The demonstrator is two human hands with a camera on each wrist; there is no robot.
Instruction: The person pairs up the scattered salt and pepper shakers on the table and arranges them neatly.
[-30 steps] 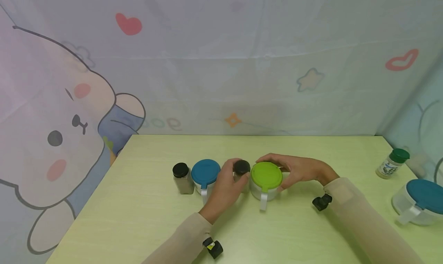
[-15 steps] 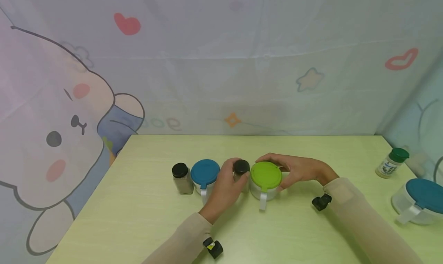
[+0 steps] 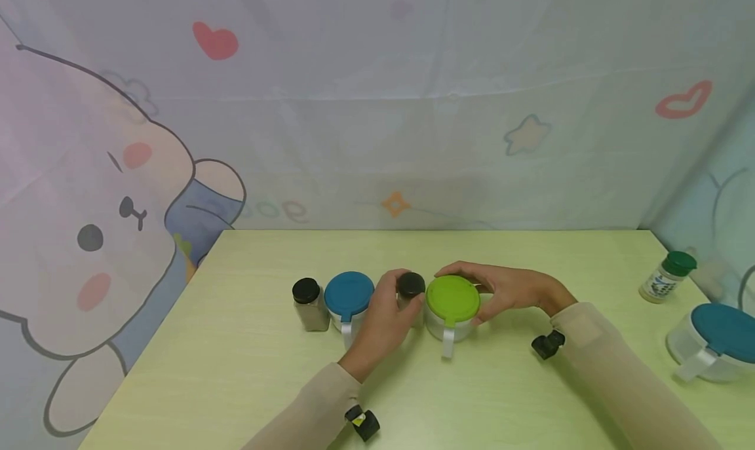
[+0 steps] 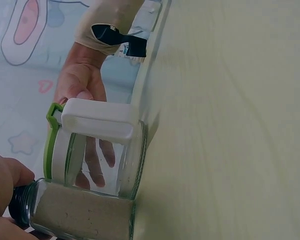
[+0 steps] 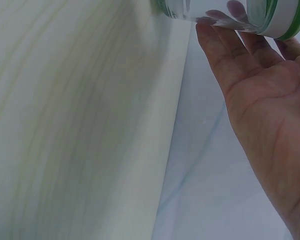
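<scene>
With thumb and fingers, my left hand (image 3: 383, 316) holds a black-capped glass spice jar (image 3: 411, 285) upright near the table's middle. In the left wrist view, grey-brown powder fills this spice jar (image 4: 82, 210), and the fingers are up at its cap. Right beside it stands a clear seasoning pot (image 3: 453, 299) with a green lid and a white handle pointing toward me. My right hand (image 3: 516, 289) grips that pot from its right side, thumb in front and fingers behind. The right wrist view has the right hand's fingers (image 5: 240, 55) along the pot's glass wall.
Left of my left hand stand a blue-lidded seasoning pot (image 3: 349, 293), partly covered by the hand, and another black-capped spice jar (image 3: 311, 312). At the table's right side are a green-capped shaker (image 3: 666, 280) and a second blue-lidded pot (image 3: 722, 338). A printed cloth (image 3: 354, 109) hangs behind.
</scene>
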